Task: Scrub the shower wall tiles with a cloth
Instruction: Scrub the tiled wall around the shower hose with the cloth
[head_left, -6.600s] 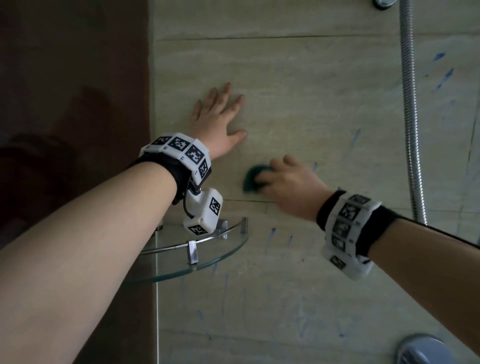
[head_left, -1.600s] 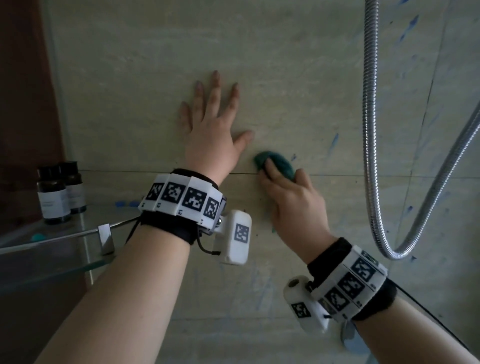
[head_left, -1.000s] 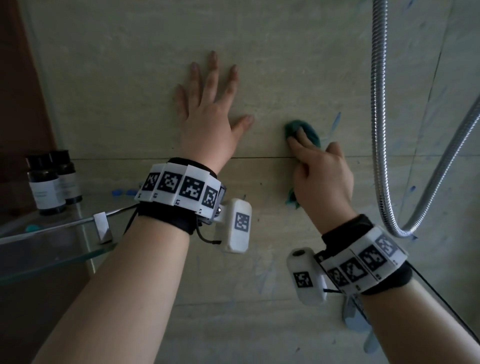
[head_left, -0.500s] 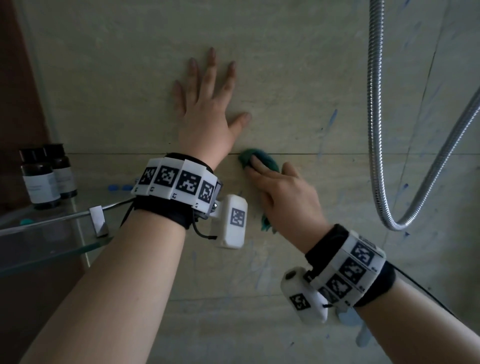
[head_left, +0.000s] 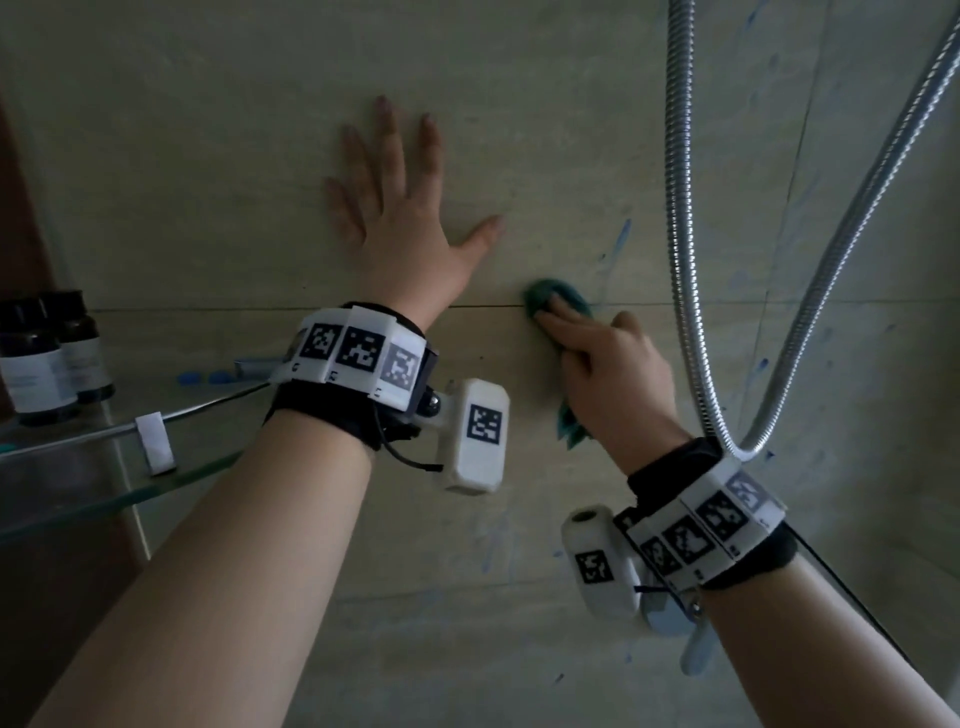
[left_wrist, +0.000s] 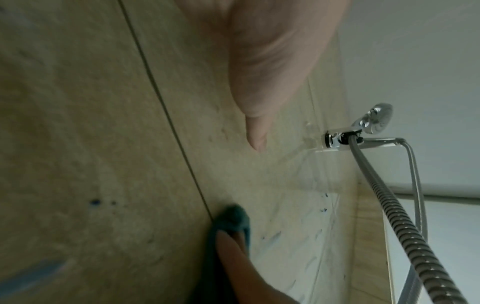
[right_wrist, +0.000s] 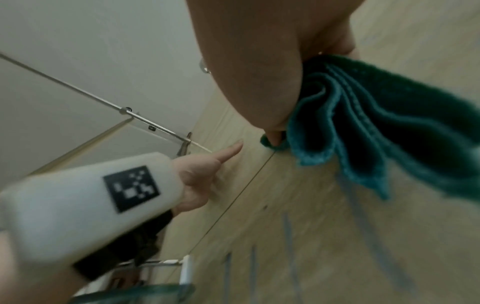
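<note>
My right hand (head_left: 597, 358) grips a bunched teal cloth (head_left: 550, 297) and presses it on the beige wall tiles (head_left: 218, 156) at the horizontal grout line. The cloth's folds (right_wrist: 384, 127) hang below the palm in the right wrist view. Its tip (left_wrist: 233, 218) sits on the grout line in the left wrist view. My left hand (head_left: 400, 208) lies flat on the tile to the upper left, fingers spread, holding nothing. Blue streaks (head_left: 622, 236) mark the tile just right of the cloth.
A metal shower hose (head_left: 685, 260) loops down close to the right of my right hand. A glass corner shelf (head_left: 72, 493) at the left carries two dark bottles (head_left: 36, 358). A chrome tap (head_left: 670, 621) shows under my right wrist. The shower head holder (left_wrist: 345, 137) is mounted higher up.
My right hand with the cloth has slid to the right along the grout line from under the left thumb. The left hand stays flat on the tile.
</note>
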